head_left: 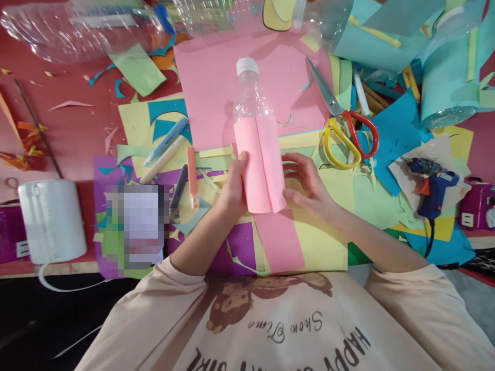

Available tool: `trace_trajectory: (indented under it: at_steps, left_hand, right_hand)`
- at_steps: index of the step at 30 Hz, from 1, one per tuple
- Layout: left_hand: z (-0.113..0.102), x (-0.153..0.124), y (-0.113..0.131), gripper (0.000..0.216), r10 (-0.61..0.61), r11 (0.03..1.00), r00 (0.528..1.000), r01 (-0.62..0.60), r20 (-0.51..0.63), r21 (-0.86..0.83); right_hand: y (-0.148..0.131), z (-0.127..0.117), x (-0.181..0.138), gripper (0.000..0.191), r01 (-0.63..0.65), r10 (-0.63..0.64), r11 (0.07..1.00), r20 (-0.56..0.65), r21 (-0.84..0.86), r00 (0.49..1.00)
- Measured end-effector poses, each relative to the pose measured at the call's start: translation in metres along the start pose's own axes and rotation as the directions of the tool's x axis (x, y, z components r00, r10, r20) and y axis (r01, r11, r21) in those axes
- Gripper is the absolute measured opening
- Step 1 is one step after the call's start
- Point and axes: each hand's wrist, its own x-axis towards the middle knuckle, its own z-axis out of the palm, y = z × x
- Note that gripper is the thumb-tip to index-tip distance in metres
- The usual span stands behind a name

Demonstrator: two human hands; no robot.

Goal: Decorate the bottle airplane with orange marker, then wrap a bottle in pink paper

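Note:
A clear plastic bottle (253, 100) with a white cap stands out in the middle of the head view, pink paper (255, 170) wrapped round its lower body. The paper's two edges run down the side facing me, with a narrow seam between them. My left hand (235, 183) grips the wrapped bottle from the left, thumb on the paper and the other fingers hidden behind. On the right, my right hand (305, 185) has its fingers apart and curved, the thumb tip at the paper's lower right edge. Below the bottle lies a pink paper strip (280, 242).
Scissors (342, 123) with red and yellow handles lie right of the bottle. A blue glue gun (435, 193) rests farther right. Several markers (192, 175) and a phone (143, 226) lie left. Clear bottles (93, 26) and a paper-wrapped bottle (448, 72) stand or lie around the far side.

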Motion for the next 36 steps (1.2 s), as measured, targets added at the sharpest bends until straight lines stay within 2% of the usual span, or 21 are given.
trace_trajectory:
  at_steps: [3, 6, 9, 12, 14, 16, 18, 23, 29, 36]
  left_hand:
    - [0.003, -0.002, -0.001, 0.067, 0.0, 1.0, 1.0, 0.0, 0.022, -0.028]
    - [0.004, -0.003, 0.0, 0.067, -0.035, 0.999, 0.999, 0.035, 0.002, -0.025]
    - [0.003, -0.003, -0.001, 0.067, -0.036, 0.999, 0.999, 0.036, 0.02, -0.005]
    - [0.001, -0.003, -0.003, 0.062, 0.151, 0.986, 0.985, -0.156, 0.077, 0.058]
    - [0.0, -0.002, -0.005, 0.064, 0.293, 0.94, 0.943, -0.314, 0.157, 0.13]
    - [-0.001, -0.001, -0.007, 0.071, 0.344, 0.898, 0.905, -0.395, 0.25, 0.195]
    - [-0.003, 0.0, -0.009, 0.075, 0.322, 0.887, 0.895, -0.399, 0.308, 0.232]
    - [-0.006, 0.004, -0.01, 0.078, 0.289, 0.884, 0.898, -0.383, 0.333, 0.267]
    - [0.003, -0.004, -0.004, 0.077, 0.275, 0.866, 0.928, -0.353, 0.252, 0.356]
    - [0.009, -0.008, -0.001, 0.079, 0.275, 0.857, 0.939, -0.337, 0.206, 0.39]
  right_hand:
    - [0.002, 0.001, 0.002, 0.06, -0.135, 0.129, 0.979, 0.051, 0.153, 0.99]
    - [0.001, 0.003, 0.002, 0.067, -0.258, 0.235, 0.918, 0.112, 0.302, 0.966]
    - [-0.001, 0.004, 0.002, 0.073, -0.309, 0.294, 0.861, 0.101, 0.405, 0.95]
    - [-0.004, -0.001, 0.004, 0.071, -0.261, 0.277, 0.899, 0.005, 0.351, 0.961]
    - [-0.006, -0.005, 0.006, 0.068, -0.232, 0.252, 0.937, -0.046, 0.262, 0.967]
    - [-0.007, -0.009, 0.008, 0.065, -0.21, 0.23, 0.959, -0.09, 0.191, 0.969]
    - [-0.006, -0.01, 0.008, 0.065, -0.198, 0.215, 0.968, -0.104, 0.152, 0.971]
    - [-0.002, -0.01, 0.007, 0.064, -0.192, 0.205, 0.973, -0.089, 0.131, 0.975]
    - [0.0, -0.011, 0.008, 0.06, -0.206, 0.214, 0.969, -0.043, 0.137, 0.976]
    - [-0.003, -0.011, 0.006, 0.07, -0.218, 0.217, 0.97, 0.02, 0.108, 0.976]
